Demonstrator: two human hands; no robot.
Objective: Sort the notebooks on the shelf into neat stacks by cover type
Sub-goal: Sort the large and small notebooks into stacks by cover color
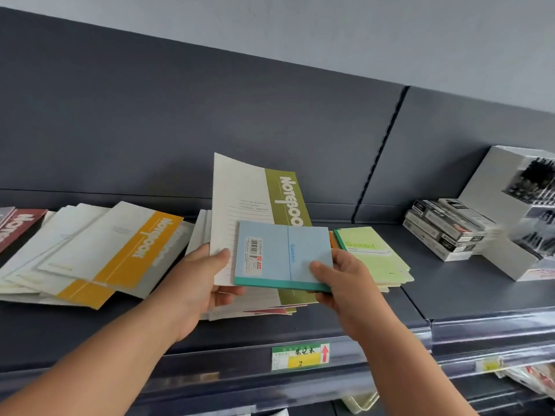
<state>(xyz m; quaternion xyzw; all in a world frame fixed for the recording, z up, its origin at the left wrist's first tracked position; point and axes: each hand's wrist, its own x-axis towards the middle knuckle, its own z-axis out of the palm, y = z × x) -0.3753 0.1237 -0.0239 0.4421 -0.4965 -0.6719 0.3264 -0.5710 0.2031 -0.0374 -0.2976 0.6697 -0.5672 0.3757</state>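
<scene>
My right hand grips a small light-blue Gambit notebook by its right front corner, held above the shelf. My left hand holds a large white notebook with an olive-green band, lifted and tilted up from a pile of similar notebooks. A stack of small green Gambit notebooks lies just right of my right hand. To the left, white notebooks with yellow bands lie fanned out loosely, and a dark red one sits at the far left edge.
The dark grey shelf has a back panel and a price-label rail along its front. Black-and-white boxes are stacked at the right, beside a white display box of dark items. A lower shelf shows at bottom right.
</scene>
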